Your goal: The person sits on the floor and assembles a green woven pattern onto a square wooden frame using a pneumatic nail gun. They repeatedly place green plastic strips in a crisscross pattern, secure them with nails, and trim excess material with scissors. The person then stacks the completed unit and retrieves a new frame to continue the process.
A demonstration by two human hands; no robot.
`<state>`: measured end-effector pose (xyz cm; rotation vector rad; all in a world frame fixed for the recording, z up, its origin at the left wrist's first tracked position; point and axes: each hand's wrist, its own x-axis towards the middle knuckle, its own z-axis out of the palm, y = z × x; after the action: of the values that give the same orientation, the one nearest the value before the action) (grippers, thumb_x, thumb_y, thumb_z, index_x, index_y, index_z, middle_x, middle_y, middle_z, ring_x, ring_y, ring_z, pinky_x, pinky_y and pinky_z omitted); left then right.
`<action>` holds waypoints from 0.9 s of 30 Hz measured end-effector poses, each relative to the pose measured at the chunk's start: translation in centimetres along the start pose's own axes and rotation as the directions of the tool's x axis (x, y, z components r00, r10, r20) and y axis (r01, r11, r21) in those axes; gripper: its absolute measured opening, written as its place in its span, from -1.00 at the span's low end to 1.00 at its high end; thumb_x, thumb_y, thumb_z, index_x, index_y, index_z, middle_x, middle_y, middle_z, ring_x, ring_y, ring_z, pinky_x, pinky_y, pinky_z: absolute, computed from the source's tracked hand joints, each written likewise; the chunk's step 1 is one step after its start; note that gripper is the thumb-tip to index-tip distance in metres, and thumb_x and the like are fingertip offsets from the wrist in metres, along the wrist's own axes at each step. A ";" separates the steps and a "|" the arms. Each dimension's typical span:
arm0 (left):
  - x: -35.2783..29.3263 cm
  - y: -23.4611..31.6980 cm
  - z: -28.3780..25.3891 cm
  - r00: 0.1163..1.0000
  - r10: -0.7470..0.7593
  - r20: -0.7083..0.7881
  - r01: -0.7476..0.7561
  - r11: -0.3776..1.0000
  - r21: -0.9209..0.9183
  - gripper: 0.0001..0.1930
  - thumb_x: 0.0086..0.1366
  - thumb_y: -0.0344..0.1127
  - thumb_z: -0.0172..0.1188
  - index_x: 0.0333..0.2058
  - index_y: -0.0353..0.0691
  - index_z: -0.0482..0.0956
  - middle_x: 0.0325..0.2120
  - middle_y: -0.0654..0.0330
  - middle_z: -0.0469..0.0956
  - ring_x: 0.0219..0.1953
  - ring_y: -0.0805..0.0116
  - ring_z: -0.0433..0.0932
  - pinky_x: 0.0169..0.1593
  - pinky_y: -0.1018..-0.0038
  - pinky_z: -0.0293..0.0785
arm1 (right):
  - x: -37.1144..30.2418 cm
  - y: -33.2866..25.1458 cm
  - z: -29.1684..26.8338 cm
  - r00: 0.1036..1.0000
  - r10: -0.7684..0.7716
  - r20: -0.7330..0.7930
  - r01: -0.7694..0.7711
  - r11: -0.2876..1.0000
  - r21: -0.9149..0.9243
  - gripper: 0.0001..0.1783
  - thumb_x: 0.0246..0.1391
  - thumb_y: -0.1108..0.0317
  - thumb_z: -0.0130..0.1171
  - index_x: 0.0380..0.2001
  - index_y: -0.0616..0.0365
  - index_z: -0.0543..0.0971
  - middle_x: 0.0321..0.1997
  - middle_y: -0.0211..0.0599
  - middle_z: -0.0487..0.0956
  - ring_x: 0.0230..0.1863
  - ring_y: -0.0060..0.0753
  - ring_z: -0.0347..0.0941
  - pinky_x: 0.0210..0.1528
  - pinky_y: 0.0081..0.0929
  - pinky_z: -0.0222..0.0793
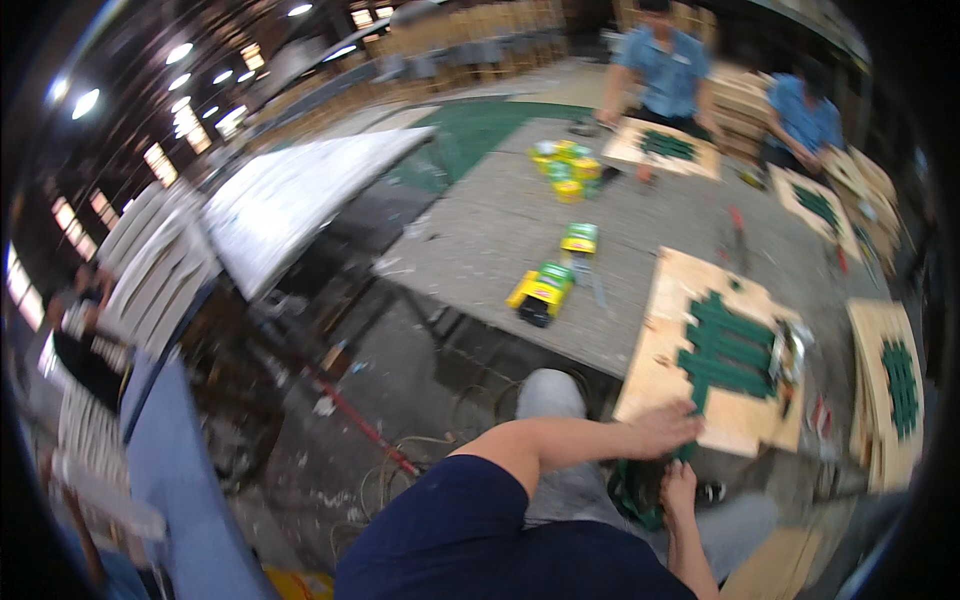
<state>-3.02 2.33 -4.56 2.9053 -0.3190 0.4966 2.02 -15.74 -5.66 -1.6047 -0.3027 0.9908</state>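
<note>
A pale plywood panel (655, 340) lies at the near edge of the grey table, with green webbing (735, 345) woven across its middle. My left hand (668, 428) rests on the panel's near edge, its fingers stretched out against a green strap. Just below that edge, my right hand (680, 487) is closed on the strap's hanging end. More loose green webbing (637, 495) hangs by my legs, partly hidden by my arm. At the weave's right side lies a shiny metal tool (790, 352), blurred.
Yellow and green boxes (548, 290) stand on the grey table (490, 240). A red-handled tool (738, 235) lies beyond my panel. Two people in blue shirts work on similar panels (700, 155) across the table. More panels (868, 380) lean at the right. Cables (400, 450) cross the floor.
</note>
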 end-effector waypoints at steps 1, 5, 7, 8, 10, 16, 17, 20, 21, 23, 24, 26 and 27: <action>-0.3 0.7 -0.1 0.999 -0.025 -0.023 0.024 0.999 -0.045 -0.43 0.31 -0.33 0.01 0.30 -0.30 0.31 0.36 0.00 0.29 0.42 -0.11 0.18 0.49 0.03 0.00 | 0.6 0.4 -0.5 0.998 0.054 -0.017 -0.055 0.996 -0.066 -0.77 0.47 0.19 -0.15 -0.29 -0.02 0.40 -0.63 -0.61 0.29 -0.70 -0.68 0.17 -0.72 -0.61 0.02; -2.7 6.1 -1.4 0.999 0.041 0.010 -0.032 0.893 -0.448 -0.52 0.33 -0.21 0.13 0.17 -0.30 0.46 0.20 -0.09 0.41 0.30 -0.09 0.34 0.42 0.07 0.14 | 3.0 3.9 -2.4 0.996 -0.022 -0.087 0.041 0.975 0.220 -0.70 0.48 0.26 -0.16 -0.34 0.15 0.42 -0.48 -0.39 0.42 -0.46 -0.57 0.36 -0.40 -0.47 0.29; -3.1 7.1 -1.5 0.908 -0.248 0.338 0.408 0.708 -0.577 -0.57 0.42 -0.12 0.06 0.13 -0.29 0.48 0.04 -0.12 0.50 0.19 -0.10 0.43 0.35 0.12 0.25 | 5.0 5.1 -4.8 0.986 -0.136 -0.094 0.116 0.975 -0.189 -0.65 0.49 0.27 -0.17 -0.37 0.23 0.44 -0.41 -0.34 0.47 -0.41 -0.50 0.38 -0.36 -0.43 0.31; -2.9 7.2 -1.6 0.779 -0.447 0.440 0.626 0.506 -0.594 -0.50 0.47 0.01 -0.01 0.12 -0.31 0.47 0.01 -0.17 0.53 0.17 -0.17 0.45 0.29 0.14 0.33 | 5.3 5.6 -5.0 0.990 -0.095 -0.101 0.071 0.973 -0.222 -0.64 0.50 0.28 -0.17 -0.37 0.25 0.44 -0.40 -0.32 0.48 -0.40 -0.49 0.38 -0.35 -0.43 0.31; -2.2 6.3 1.4 0.694 -0.605 0.391 0.689 0.399 -0.606 -0.42 0.47 0.10 -0.04 0.13 -0.36 0.45 0.03 -0.23 0.53 0.18 -0.20 0.45 0.26 0.14 0.34 | 6.5 5.6 -3.5 0.987 -0.162 0.003 0.160 0.967 -0.199 -0.65 0.50 0.29 -0.17 -0.35 0.28 0.44 -0.31 -0.26 0.51 -0.30 -0.45 0.42 -0.24 -0.43 0.38; 2.4 4.5 5.4 0.696 -0.548 0.463 0.676 0.283 -0.681 -0.26 0.42 0.27 -0.09 0.06 -0.44 0.52 0.03 -0.35 0.53 0.10 -0.26 0.52 0.18 0.15 0.41 | 7.1 5.7 -4.6 0.979 -0.180 0.099 0.190 0.976 -0.110 -0.64 0.46 0.30 -0.16 0.02 0.38 0.50 -0.07 -0.14 0.60 -0.03 -0.34 0.52 0.01 -0.39 0.45; 3.2 4.6 5.7 0.767 -0.545 0.339 0.595 0.406 -0.694 -0.29 0.44 0.23 -0.11 0.04 -0.42 0.55 0.04 -0.33 0.53 0.15 -0.21 0.50 0.23 0.17 0.37 | 6.9 5.9 -6.6 0.972 -0.201 0.119 0.224 0.948 -0.227 -0.60 0.47 0.21 -0.13 0.00 0.35 0.52 -0.08 -0.18 0.60 -0.05 -0.36 0.53 -0.05 -0.39 0.47; 2.3 2.1 6.4 0.725 -0.388 0.569 0.689 0.391 -0.610 -0.43 0.49 0.15 -0.17 0.12 -0.12 0.60 0.18 -0.07 0.52 0.25 -0.01 0.46 0.33 0.25 0.27 | 6.6 3.4 -3.7 0.979 -0.160 0.127 0.194 0.923 -0.332 -0.75 0.28 0.48 -0.13 -0.20 0.38 0.53 -0.19 -0.10 0.64 -0.10 -0.32 0.53 -0.04 -0.35 0.44; 2.0 1.5 7.1 0.733 -0.355 0.580 0.679 0.337 -0.652 -0.45 0.50 0.15 -0.17 0.10 -0.09 0.62 0.17 -0.02 0.54 0.24 0.06 0.47 0.32 0.29 0.29 | 6.6 2.6 -3.9 0.984 -0.101 0.149 0.160 0.869 -0.469 -0.76 0.30 0.45 -0.11 -0.19 0.35 0.53 -0.21 -0.09 0.64 -0.12 -0.28 0.55 -0.04 -0.34 0.46; 2.6 2.2 8.3 0.808 -0.339 0.481 0.578 0.302 -0.758 -0.47 0.52 0.15 -0.19 0.05 -0.05 0.63 -0.01 0.06 0.66 0.06 0.14 0.59 0.20 0.30 0.41 | 6.1 3.6 -5.4 0.987 -0.136 0.081 0.159 0.854 -0.495 -0.71 0.37 0.36 -0.14 -0.19 0.34 0.53 -0.34 -0.16 0.63 -0.33 -0.27 0.58 -0.26 -0.30 0.48; 3.8 1.5 7.2 0.703 -0.208 0.680 0.708 0.296 -0.641 -0.53 0.51 0.06 -0.15 0.13 -0.05 0.56 0.15 0.05 0.55 0.16 0.17 0.49 0.31 0.33 0.27 | 5.3 4.4 -5.9 0.998 -0.063 0.021 0.065 0.885 -0.460 -0.70 0.39 0.33 -0.14 -0.18 0.33 0.53 -0.39 -0.19 0.62 -0.41 -0.30 0.59 -0.35 -0.30 0.48; 2.5 1.3 7.9 0.763 -0.326 0.558 0.646 0.391 -0.655 -0.52 0.51 0.07 -0.16 0.14 -0.05 0.55 0.15 0.06 0.54 0.17 0.17 0.49 0.31 0.32 0.28 | 4.9 0.8 -5.2 0.996 0.072 0.043 -0.045 0.892 -0.451 -0.70 0.38 0.30 -0.10 -0.14 0.33 0.54 -0.35 -0.14 0.65 -0.38 -0.33 0.62 -0.33 -0.32 0.53; 2.3 0.9 7.9 0.785 -0.352 0.510 0.619 0.435 -0.654 -0.52 0.50 0.07 -0.16 0.14 -0.04 0.55 0.15 0.06 0.54 0.17 0.17 0.49 0.31 0.32 0.28 | 4.5 -0.6 -6.2 0.959 -0.233 0.164 0.258 0.471 -0.843 -0.68 0.38 0.28 -0.05 -0.11 0.29 0.60 -0.29 -0.15 0.69 -0.31 -0.33 0.66 -0.27 -0.34 0.55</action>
<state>1.33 -0.65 -10.99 1.9749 0.2551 -0.1927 9.48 -16.81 -7.25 -2.3548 -1.1805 0.6244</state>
